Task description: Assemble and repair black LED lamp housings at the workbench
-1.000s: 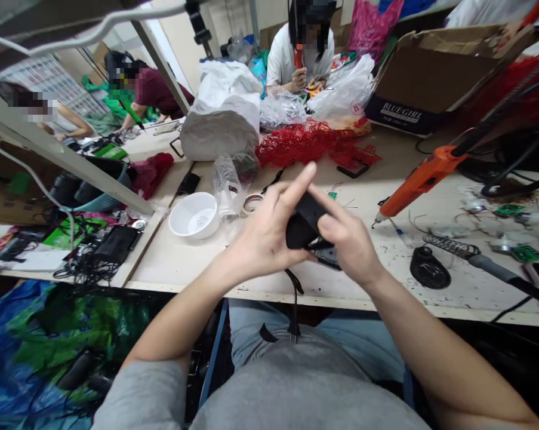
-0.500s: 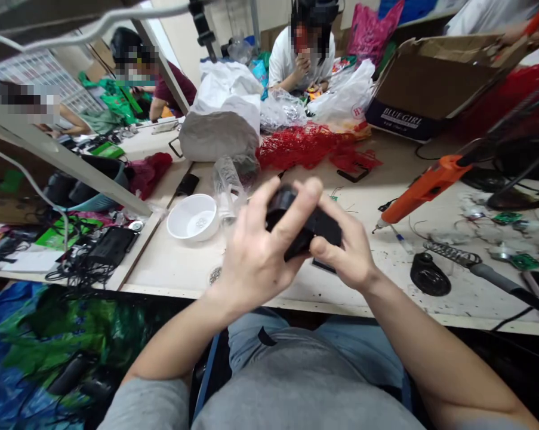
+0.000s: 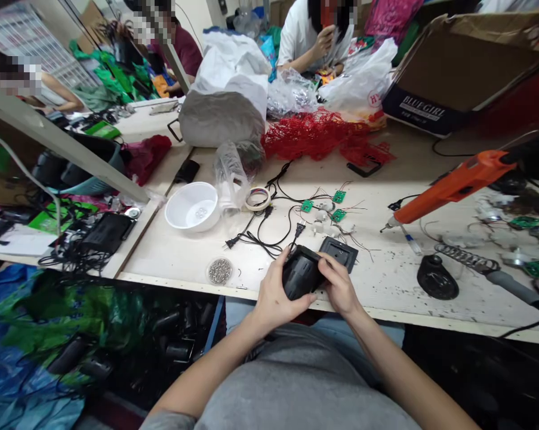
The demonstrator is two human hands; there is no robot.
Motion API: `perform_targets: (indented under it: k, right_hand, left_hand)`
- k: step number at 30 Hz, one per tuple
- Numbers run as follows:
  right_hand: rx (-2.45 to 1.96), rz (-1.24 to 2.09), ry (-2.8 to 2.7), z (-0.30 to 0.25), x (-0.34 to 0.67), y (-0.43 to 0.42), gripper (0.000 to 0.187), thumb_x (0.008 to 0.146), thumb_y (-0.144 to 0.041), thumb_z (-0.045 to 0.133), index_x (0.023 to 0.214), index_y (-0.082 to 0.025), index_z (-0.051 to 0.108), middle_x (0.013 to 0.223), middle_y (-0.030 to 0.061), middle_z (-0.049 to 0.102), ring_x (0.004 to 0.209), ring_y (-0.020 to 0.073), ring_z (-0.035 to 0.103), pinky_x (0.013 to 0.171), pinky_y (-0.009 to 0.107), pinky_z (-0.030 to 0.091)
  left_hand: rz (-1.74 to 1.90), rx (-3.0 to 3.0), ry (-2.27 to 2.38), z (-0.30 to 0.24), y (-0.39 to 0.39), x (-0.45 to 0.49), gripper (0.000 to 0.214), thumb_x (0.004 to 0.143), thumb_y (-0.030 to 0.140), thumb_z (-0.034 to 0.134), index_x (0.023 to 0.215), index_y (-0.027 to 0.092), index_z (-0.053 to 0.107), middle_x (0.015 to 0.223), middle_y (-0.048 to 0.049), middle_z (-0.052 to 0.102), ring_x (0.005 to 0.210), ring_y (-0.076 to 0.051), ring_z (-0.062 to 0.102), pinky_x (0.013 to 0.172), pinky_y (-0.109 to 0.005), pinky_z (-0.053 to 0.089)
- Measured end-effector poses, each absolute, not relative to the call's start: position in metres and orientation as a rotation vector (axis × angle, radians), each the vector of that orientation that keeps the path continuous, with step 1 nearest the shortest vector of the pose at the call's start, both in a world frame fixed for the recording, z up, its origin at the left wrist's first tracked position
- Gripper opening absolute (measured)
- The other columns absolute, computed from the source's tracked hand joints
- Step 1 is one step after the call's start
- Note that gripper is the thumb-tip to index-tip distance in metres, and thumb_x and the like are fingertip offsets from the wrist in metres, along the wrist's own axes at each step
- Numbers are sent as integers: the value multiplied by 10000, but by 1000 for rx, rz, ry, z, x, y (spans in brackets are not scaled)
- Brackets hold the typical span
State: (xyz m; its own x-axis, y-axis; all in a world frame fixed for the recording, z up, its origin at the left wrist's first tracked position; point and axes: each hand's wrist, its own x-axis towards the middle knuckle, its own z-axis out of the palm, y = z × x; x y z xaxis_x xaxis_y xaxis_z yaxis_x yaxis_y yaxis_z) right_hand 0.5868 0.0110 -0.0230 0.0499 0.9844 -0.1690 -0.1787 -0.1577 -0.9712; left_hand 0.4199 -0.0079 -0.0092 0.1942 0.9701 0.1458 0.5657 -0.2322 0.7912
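Near the table's front edge, a black plastic housing (image 3: 299,276) is held between both hands. My left hand (image 3: 273,297) wraps round its left side and underside, the thumb stretched along the near edge. On its right side, the fingers of my right hand (image 3: 339,286) grip the housing. Just behind lies a flat black plastic plate (image 3: 346,255), partly covered by the right hand. Small green circuit boards (image 3: 339,196) with thin wires and white motor-like parts lie beyond it. Black cords with plugs (image 3: 260,240) spread out to the left of these.
A white bowl (image 3: 192,208), a roll of tape (image 3: 257,199) and a dish of screws (image 3: 219,271) stand to the left. An orange electric screwdriver (image 3: 452,188) hangs at the right, above a soldering iron (image 3: 515,286) in its coil holder. Co-workers sit across the table.
Both hands have come down and nearer the table's front edge with the black housing, which is turned differently. The boards, cords and tape behind them now show. The head view has shifted.
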Motion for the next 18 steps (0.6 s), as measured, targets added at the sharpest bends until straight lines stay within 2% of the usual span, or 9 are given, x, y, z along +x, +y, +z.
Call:
perform_targets:
  k: [4, 6, 8, 10, 14, 16, 18]
  right_hand:
    - [-1238, 1339, -953, -15, 580, 19, 332, 775, -563, 697, 787, -231, 712, 833, 10, 699, 874, 236, 587, 826, 336, 448]
    - [-1235, 1356, -935, -12, 577, 25, 281, 751, -500, 692, 832, -233, 718, 853, 9, 711, 896, 240, 601, 851, 343, 453]
    - [-1244, 1367, -933, -10, 576, 31, 310, 741, -465, 658, 948, -241, 716, 870, 5, 721, 913, 241, 623, 871, 353, 463]
    - [-1269, 1348, -983, -8, 574, 37, 326, 745, -461, 622, 973, -246, 709, 890, 5, 726, 936, 244, 635, 893, 369, 472]
    - [-1341, 1253, -1130, 8, 577, 34, 232, 753, -460, 646, 825, -260, 736, 953, 31, 738, 1017, 284, 627, 1011, 446, 439]
    - [-1393, 1051, -1226, 22, 586, 28, 174, 794, -426, 669, 842, -278, 746, 1016, 50, 735, 1050, 294, 625, 1048, 470, 427]
    - [-1446, 630, -1265, 34, 606, 26, 137, 843, -377, 671, 922, -284, 736, 1079, 66, 711, 1058, 286, 627, 1010, 470, 467]
  left_hand:
    - [754, 2005, 1448, -3, -9, 418, 986, 763, 396, 739, 1559, 193, 194, 1422, -183, 519, 1300, -340, 561, 1051, -525, 510]
    - [653, 2066, 1510, -1, -12, 418, 976, 808, 410, 695, 1581, 193, 141, 1391, -189, 525, 1231, -333, 605, 977, -497, 552]
    - [570, 2104, 1586, 0, -14, 420, 974, 828, 429, 674, 1590, 188, 118, 1341, -185, 544, 1154, -322, 640, 900, -461, 579]
    - [517, 2122, 1661, 1, -15, 423, 969, 826, 453, 674, 1589, 179, 144, 1286, -174, 567, 1110, -319, 653, 851, -434, 587]
    - [419, 2089, 1773, 5, -11, 426, 970, 805, 503, 689, 1583, 171, 215, 1232, -156, 577, 1004, -305, 680, 774, -397, 582]
    - [366, 2052, 1806, 8, -6, 427, 959, 799, 524, 693, 1578, 181, 251, 1226, -145, 573, 961, -297, 689, 748, -389, 574]
    - [338, 2018, 1811, 11, -1, 428, 928, 789, 530, 705, 1559, 200, 306, 1241, -138, 576, 992, -310, 685, 771, -403, 572]
